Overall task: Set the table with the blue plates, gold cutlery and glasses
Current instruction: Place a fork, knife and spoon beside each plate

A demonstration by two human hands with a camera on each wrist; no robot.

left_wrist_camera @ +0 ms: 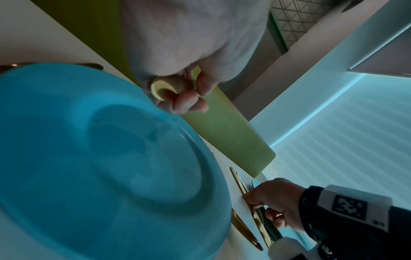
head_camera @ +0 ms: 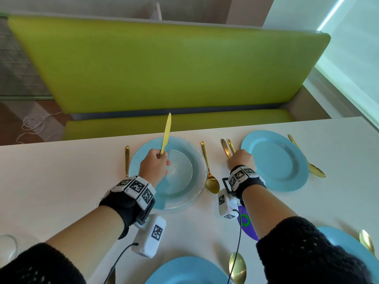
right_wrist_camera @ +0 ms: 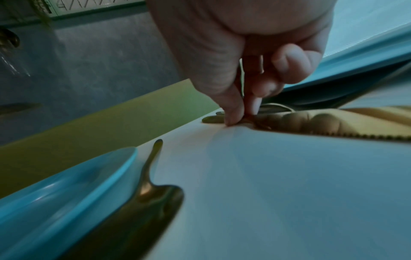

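Note:
My left hand (head_camera: 162, 156) grips the handle of a raised gold knife (head_camera: 166, 134), blade pointing up and away, above the far left blue plate (head_camera: 135, 167). That plate carries a clear glass plate (head_camera: 196, 173). My right hand (head_camera: 232, 157) is down on the table between the two far plates. Its thumb and forefinger (right_wrist_camera: 233, 117) pinch a serrated gold knife (right_wrist_camera: 333, 126) that lies flat. A second gold handle (head_camera: 231, 144) lies beside it. The far right blue plate (head_camera: 274, 160) is bare.
A gold spoon (head_camera: 209, 173) lies right of the far left plate and a gold handle (head_camera: 127, 158) left of it. Another spoon (head_camera: 309, 162) lies right of the far right plate. Two near blue plates (head_camera: 184, 271) (head_camera: 340, 240), a glass (head_camera: 8, 249) and a green bench (head_camera: 164, 64) surround the area.

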